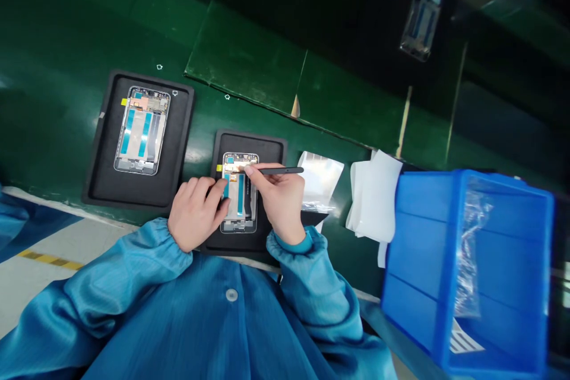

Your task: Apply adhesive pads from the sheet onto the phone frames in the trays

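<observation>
An opened phone [240, 222], its circuit board and blue strips exposed, lies on a black tray [271, 145] in front of me. My left hand [196, 211] rests over the tray's left side, fingers apart, with index finger and thumb touching the phone's left edge. In my right hand [282, 196] is a slim black stick tool [282, 171], pinched between thumb and fingers. Its handle points right, while its working end is over the upper part of the phone and too small to make out.
To the left, a second black tray [178, 172] bears another opened phone [140, 157]. White sheets [374, 193] and a shiny film piece [318, 178] lie right. Beyond them stands a blue bin [418, 219] containing clear plastic [469, 255]. Another phone [421, 24] lies at the back.
</observation>
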Motion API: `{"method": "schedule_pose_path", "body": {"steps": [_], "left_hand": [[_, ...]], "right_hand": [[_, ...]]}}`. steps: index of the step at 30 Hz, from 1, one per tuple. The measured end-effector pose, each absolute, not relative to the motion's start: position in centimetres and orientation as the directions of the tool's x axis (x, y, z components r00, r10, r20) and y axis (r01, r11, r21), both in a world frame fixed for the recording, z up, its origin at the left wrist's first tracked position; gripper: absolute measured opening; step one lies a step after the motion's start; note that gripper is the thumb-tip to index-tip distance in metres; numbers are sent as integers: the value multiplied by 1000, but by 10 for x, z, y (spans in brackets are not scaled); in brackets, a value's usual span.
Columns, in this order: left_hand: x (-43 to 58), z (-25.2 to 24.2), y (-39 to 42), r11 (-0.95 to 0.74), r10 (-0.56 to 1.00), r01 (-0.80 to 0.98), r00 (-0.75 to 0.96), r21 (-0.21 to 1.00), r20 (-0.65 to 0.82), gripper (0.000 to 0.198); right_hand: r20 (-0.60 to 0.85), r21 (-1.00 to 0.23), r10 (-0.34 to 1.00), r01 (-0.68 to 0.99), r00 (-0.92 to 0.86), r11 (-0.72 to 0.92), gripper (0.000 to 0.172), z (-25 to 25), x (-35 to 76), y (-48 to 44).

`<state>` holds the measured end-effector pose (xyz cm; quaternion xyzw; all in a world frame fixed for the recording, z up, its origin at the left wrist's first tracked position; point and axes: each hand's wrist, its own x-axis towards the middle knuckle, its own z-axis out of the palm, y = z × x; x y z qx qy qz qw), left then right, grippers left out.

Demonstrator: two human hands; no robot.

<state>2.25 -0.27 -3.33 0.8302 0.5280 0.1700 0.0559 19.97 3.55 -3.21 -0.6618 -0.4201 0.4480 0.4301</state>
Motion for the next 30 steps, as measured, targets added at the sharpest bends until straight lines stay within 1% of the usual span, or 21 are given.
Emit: {"method": "schedule_pose_path", "body": {"steps": [15, 21, 23, 27, 30], "left_hand": [[23, -33, -3, -428, 901, 865, 384, 262, 203, 32], [25, -31, 2, -407, 911, 873, 367, 269, 186, 35], [28, -29, 5, -409, 911, 879, 375, 245, 172, 39], [30, -26, 9, -457, 888, 877, 442, 146, 126, 43], [30, -25, 9, -494, 867, 866, 485, 79, 112, 46]], "right_hand": [[-227, -949, 943, 164, 242, -270, 17, -32, 198, 34], [-240, -944, 939, 165, 247, -285, 18, -32, 197, 34], [-222, -947, 944, 179, 244, -268, 18, -35, 197, 34], [-189, -938, 951, 242, 243, -248, 20, -35, 194, 35], [-135, -938, 940, 266, 314, -224, 18, -16, 200, 27]]}}
